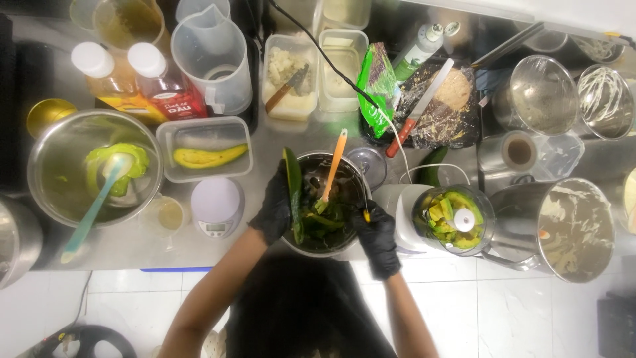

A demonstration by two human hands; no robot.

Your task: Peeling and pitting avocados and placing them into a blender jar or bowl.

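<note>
Working over a metal bowl (pixel 328 235) of dark green peels, sitting at the near edge of the steel desk (pixel 119 248). Left hand (pixel 273 211), in a black glove, gripping the bowl's left rim, fingers (pixel 281 192) curled shut on a long green avocado skin (pixel 292 179) standing upright against that rim. Right hand (pixel 377 237), also gloved, resting on the bowl's right rim, fingers closed around something small with a yellow tip; too hidden to tell what. Leaning between the two hands, an orange-handled spatula (pixel 335 162), its head down among the peels.

Just right of the right fingers, standing: a small chopper (pixel 452 219) filled with green and yellow avocado pieces. Left of the left fingers, lying: a small white scale (pixel 217 207), then a clear tub (pixel 205 149) with a peeled avocado half.

Risking, as a judgement: tipping the bowl toward the floor, given its place at the desk's edge and both hands pressing on its rim; losing the slick skin from the gloved grip; knocking the loose spatula out with a wrist.
</note>
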